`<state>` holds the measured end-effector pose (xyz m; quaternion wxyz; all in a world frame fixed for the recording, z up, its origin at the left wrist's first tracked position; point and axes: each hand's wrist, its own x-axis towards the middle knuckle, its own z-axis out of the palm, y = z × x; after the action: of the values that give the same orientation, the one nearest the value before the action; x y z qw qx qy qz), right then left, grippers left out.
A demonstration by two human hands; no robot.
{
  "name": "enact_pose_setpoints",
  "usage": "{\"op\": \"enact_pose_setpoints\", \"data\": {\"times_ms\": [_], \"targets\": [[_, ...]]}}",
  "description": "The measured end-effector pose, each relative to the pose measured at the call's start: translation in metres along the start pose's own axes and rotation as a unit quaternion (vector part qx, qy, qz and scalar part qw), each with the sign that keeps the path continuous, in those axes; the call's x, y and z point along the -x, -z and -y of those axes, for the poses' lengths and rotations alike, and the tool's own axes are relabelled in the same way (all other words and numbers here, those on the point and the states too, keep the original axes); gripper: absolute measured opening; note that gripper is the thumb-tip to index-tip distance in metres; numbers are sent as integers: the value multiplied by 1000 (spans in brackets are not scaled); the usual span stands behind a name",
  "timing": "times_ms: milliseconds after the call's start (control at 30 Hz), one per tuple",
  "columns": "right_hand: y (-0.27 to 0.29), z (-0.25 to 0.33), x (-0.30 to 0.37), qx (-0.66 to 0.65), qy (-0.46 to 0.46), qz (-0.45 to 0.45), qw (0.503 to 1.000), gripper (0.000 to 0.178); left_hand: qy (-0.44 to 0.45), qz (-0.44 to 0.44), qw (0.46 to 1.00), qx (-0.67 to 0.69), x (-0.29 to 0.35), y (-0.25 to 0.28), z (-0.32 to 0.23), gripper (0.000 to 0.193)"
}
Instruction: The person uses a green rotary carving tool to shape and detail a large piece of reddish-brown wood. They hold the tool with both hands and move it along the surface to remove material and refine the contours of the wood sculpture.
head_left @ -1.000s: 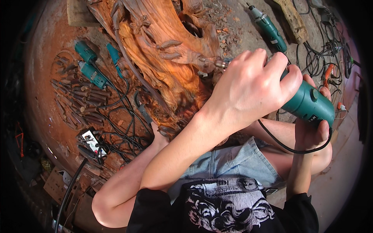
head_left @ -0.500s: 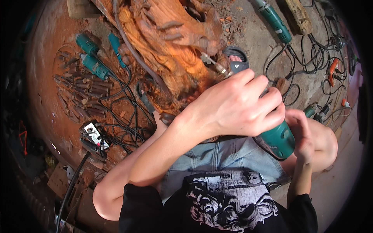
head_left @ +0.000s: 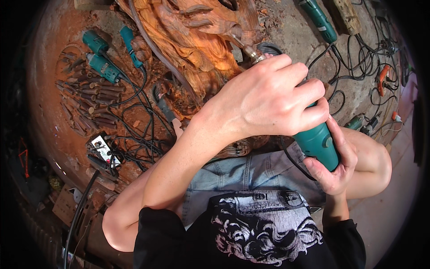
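Note:
A green die grinder (head_left: 316,142) slants across my lap, its metal collet and bit pointing up-left at an orange-brown wood carving (head_left: 197,49). My left hand (head_left: 280,96) wraps over the front part of the grinder, knuckles up, hiding much of its neck. Around the rear end of the body, my right hand (head_left: 338,172) closes with thumb on one side and fingers on the other. The bit tip is close to the carving's surface; whether it touches I cannot tell. A black cord hangs down beside the grinder's body.
On the left lie several more green power tools (head_left: 102,67), a pile of chisels with wooden handles (head_left: 96,96), tangled black cords (head_left: 141,134) and a white power strip (head_left: 105,151). Another green grinder (head_left: 319,20), a wood block (head_left: 344,17) and an orange socket (head_left: 383,80) lie right.
My right hand has closed around the grinder's rear end, where its fingers stood looser before. The grinder and both hands have shifted slightly upward, and the bit shows more clearly.

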<state>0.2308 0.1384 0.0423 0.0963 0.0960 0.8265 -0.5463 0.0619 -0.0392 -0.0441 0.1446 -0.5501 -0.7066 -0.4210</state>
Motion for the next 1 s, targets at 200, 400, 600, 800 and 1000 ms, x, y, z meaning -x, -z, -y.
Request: {"op": "enact_pose_setpoints", "data": {"times_ms": [200,400,600,800,1000], "targets": [[2,2,-6,3,-8,0,1000,82,13,13,1000,-8,-1,1,0,12],[2,1,-11,-9,-12,-4,1000,82,20,4,1000,-10,0,1,2,11],[4,4,-16,-3,-2,-9,1000,81,31,7,999,-12,0,1,3,10],[12,18,-23,6,-41,27,999,80,40,12,999,-3,1,3,3,10],[6,13,-2,48,28,23,998,79,64,10,997,30,0,8,-15,12]]}}
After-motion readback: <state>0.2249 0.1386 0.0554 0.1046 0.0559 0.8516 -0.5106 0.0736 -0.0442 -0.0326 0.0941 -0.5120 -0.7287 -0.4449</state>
